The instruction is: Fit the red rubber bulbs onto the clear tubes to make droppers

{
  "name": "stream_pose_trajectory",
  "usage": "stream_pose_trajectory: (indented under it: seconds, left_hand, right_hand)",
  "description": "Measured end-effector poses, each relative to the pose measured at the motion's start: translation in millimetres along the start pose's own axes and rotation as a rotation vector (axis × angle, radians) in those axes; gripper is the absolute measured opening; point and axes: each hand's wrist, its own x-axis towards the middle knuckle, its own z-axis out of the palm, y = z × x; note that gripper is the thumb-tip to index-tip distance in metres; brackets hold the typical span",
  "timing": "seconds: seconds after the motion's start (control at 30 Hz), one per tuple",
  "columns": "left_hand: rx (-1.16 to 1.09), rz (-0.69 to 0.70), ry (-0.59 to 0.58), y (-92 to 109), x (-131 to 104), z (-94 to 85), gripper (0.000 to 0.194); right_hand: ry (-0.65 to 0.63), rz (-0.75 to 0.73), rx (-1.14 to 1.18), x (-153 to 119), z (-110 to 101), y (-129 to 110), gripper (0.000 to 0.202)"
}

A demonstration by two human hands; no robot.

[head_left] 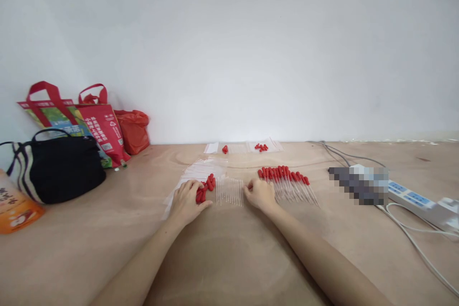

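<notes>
My left hand [187,201] lies over a small heap of red rubber bulbs [211,181], its thumb stretched out and apart from the fingers. Under and beyond that hand spread several clear plastic bags [204,168]. Just right of the heap, thin clear dropper tubes [229,191] lie side by side in a row. My right hand [260,193] is closed at the right end of this row; what its fingertips hold, if anything, is hidden. Beside it, droppers with red bulbs [287,177] fitted on clear tubes lie in a slanted row, bulbs toward the wall.
Near the wall lie clear bags [236,147] with more red bulbs. At the left stand a black bag [68,167], red shopping bags [102,129] and an orange packet [17,205]. A power strip [412,196], cables and a pixelated dark object [355,185] are on the right.
</notes>
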Motion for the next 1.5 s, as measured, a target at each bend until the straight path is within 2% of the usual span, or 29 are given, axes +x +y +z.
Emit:
stream_pose_trajectory:
  seconds: [0.2, 0.47, 0.6, 0.67, 0.77, 0.83, 0.9, 0.93, 1.03, 1.1, 1.17, 1.27, 1.5]
  left_hand:
    - [0.049, 0.005, -0.022, -6.2, -0.6, -2.3, 0.021]
    - [0.057, 0.025, 0.083, -6.1, 0.9, -1.4, 0.014]
    - [-0.086, 0.057, 0.196, 1.0, 1.5, -6.0, 0.014]
    - [-0.221, 0.082, 0.212, 9.6, -0.7, -6.1, 0.012]
    - [-0.423, 0.164, 0.130, 26.8, -7.4, -2.2, 0.008]
    - [-0.486, 0.227, 0.025, 37.3, -12.8, 2.8, 0.007]
    - [-0.509, 0.269, -0.069, 44.6, -17.5, 8.3, 0.006]
    - [-0.513, 0.279, -0.102, 46.9, -19.4, 10.7, 0.005]
    - [-0.503, 0.279, -0.149, 50.8, -23.0, 15.4, 0.006]
    - [-0.504, 0.279, -0.172, 52.8, -24.0, 16.5, 0.014]
    - [-0.520, 0.291, -0.199, 55.3, -24.4, 17.4, 0.018]
    - [-0.537, 0.295, -0.200, 58.9, -24.6, 20.2, 0.014]
    - [-0.628, 0.203, -0.163, 64.4, -23.4, 18.8, 0.014]
  right_hand:
    - [-0.070, 0.050, -0.003, 3.5, 3.0, -16.6, 0.027]
    - [-0.099, 0.078, 0.017, 8.3, 5.9, -22.6, 0.028]
    - [-0.097, 0.055, 0.043, 10.4, 6.7, -20.9, 0.027]
    - [-0.087, 0.027, 0.059, 10.0, 3.7, -16.9, 0.029]
    - [-0.055, -0.049, 0.093, 3.7, -3.9, -4.1, 0.026]
    - [-0.034, -0.111, 0.118, -5.3, -7.7, 10.1, 0.021]
    - [-0.013, -0.193, 0.156, -16.8, -8.1, 27.7, 0.018]
    - [0.013, -0.279, 0.196, -22.8, -7.1, 36.9, 0.016]
    - [0.086, -0.475, 0.257, -38.0, -1.9, 60.8, 0.016]
    - [0.108, -0.548, 0.257, -44.6, 0.6, 69.2, 0.018]
    - [0.102, -0.600, 0.253, -48.6, 1.3, 70.5, 0.020]
    - [0.074, -0.655, 0.260, -52.7, 0.1, 63.2, 0.020]
    - [0.063, -0.700, 0.347, -63.3, -3.3, 47.9, 0.021]
